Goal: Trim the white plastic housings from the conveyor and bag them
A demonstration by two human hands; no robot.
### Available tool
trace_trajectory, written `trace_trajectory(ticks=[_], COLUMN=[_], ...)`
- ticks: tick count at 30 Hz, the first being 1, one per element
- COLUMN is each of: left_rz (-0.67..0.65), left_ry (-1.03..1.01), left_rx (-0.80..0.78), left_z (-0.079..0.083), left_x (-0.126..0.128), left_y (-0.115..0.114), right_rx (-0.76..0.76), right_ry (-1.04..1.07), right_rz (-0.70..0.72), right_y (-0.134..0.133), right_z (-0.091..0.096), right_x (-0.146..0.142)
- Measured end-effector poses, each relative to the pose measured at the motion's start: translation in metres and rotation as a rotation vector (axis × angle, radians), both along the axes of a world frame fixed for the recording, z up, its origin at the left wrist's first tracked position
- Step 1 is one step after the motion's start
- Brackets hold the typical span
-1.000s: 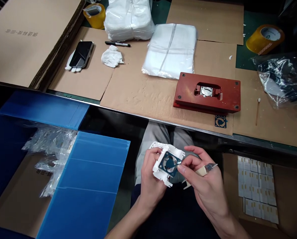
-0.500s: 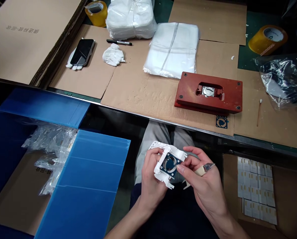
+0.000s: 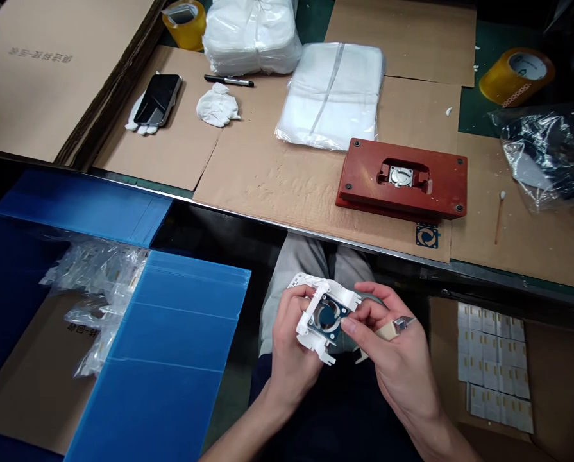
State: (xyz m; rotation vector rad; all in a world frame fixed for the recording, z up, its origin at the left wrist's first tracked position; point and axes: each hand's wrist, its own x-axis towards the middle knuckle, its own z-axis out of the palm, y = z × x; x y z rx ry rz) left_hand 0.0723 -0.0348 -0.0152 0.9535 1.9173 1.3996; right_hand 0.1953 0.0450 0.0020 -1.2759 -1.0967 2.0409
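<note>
My left hand (image 3: 294,333) is closed around the left side of a white plastic housing (image 3: 307,328), held above my lap. Set in the housing's middle is a dark blue square plate (image 3: 326,316) with a round swirl-shaped cutout and small corner holes. My right hand (image 3: 395,340) has its thumb at the plate's right edge, with the index finger by the housing. Tucked in that same hand is a slim beige tool (image 3: 387,331) with a metallic end; its kind is unclear, and my fingers cover part of it.
On the cardboard-covered bench sit a red fixture block (image 3: 363,163), a loose blue plate (image 3: 427,236), a cotton swab (image 3: 499,218), wrapped white stacks (image 3: 332,96), a phone (image 3: 158,99) and tape (image 3: 515,77). Blue sheets (image 3: 171,346) stand left; a box of parts (image 3: 493,359) is right.
The view has shifted very slightly. Both hands keep the same grip, and the housing has barely moved.
</note>
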Motion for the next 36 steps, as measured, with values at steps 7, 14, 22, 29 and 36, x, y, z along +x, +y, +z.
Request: trace_trajectory(ticks=[7,14,22,29,36], left_rz=[-0.001,-0.008,-0.012,0.257,0.229], left_ry=[0.019,0.011,-0.029,-0.657,-1.226], left_rx=[-0.001,-0.002,-0.022,0.014,0.403], left_z=[0.001,0.001,0.001,0.024,0.032], left_x=[0.000,-0.001,0.002,-0.016,-0.001], left_y=[0.001,0.002,0.003,0.019,0.087], right_rx=[-0.016,-0.026,0.188,0.425,0.066], right_ry=[-0.005,-0.021,-0.234,-0.183,0.094], right_rz=[-0.001,0.040,0.082,-0.115,-0.203], right_y=[0.002,0.003,0.003,0.049,0.086], right_z=[0.000,-0.003,0.000,-0.023,-0.012], right_x=[0.000,0.002,-0.009,0.039,0.038])
